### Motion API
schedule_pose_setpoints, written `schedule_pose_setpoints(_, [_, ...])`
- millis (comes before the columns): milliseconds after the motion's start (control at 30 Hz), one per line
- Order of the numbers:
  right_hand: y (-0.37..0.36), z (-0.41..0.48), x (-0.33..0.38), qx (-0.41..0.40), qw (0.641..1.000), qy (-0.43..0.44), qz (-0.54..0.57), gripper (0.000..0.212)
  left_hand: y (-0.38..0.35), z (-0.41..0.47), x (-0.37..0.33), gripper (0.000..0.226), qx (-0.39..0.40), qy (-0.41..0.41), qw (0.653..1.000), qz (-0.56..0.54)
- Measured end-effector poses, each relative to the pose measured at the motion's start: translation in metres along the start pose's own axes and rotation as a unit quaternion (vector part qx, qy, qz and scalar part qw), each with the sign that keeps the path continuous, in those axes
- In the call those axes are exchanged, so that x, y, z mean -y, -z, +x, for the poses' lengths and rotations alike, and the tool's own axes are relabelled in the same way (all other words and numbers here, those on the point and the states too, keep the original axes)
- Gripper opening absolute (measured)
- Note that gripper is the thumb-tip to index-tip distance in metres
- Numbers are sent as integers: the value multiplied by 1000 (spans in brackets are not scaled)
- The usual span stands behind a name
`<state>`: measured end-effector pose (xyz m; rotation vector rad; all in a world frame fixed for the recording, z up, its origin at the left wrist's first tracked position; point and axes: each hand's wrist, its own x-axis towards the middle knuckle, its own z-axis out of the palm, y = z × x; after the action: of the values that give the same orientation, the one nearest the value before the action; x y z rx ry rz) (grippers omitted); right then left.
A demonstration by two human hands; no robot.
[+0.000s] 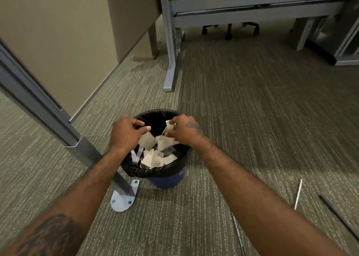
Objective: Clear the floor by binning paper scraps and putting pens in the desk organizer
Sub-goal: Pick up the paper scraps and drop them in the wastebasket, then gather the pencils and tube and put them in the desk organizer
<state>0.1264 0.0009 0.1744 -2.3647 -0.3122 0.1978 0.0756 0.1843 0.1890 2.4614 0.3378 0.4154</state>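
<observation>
This is looking like an office: tall fabric-covered partition panels (58, 32) are rising from striped grey-green carpet (252, 100), and a metal-framed desk (233, 5) is standing at the far side. A wheeled chair base (229, 29) is showing beneath that desk. A small lined bin (169, 178) is holding paper scraps (153, 158), and pens (338, 214) are lying on the carpet.

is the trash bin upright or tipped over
Upright: the trash bin stands on its base on the carpet, mouth facing up, paper scraps inside.
</observation>
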Motion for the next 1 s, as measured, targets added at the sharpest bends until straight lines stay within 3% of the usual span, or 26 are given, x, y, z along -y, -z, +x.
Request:
schedule_pose_setpoints(133, [10, -3, -4, -5, 1000, 22, 9, 43, -6, 5, 1, 35, 26, 20, 999, -28])
schedule_pose_setpoints(267, [31, -20, -30, -83, 995, -11, 54, 31, -18, 8, -18, 34, 28, 4, 998, -63])
schedule_pose_setpoints(500, [98, -87, -155, -196, 961, -196, 17, 20, -54, -10, -97, 27, 70, -125, 983, -115])
schedule_pose_setpoints(733, [104, -162, -265, -198, 931, -307, -7, 14, -122, -65, -153, 29, 163, -219, 954, -122])
schedule_pose_setpoints(933, [83, -197, -332, -195, 900, -390, -12, 7, -189, -119, -130, 21, 270, -151, 948, -79])
schedule_pose_setpoints(1000, [75, -202, -346, -196, 889, -414, -11, 16, -210, -140, -110, 28, 310, -104, 944, -51])
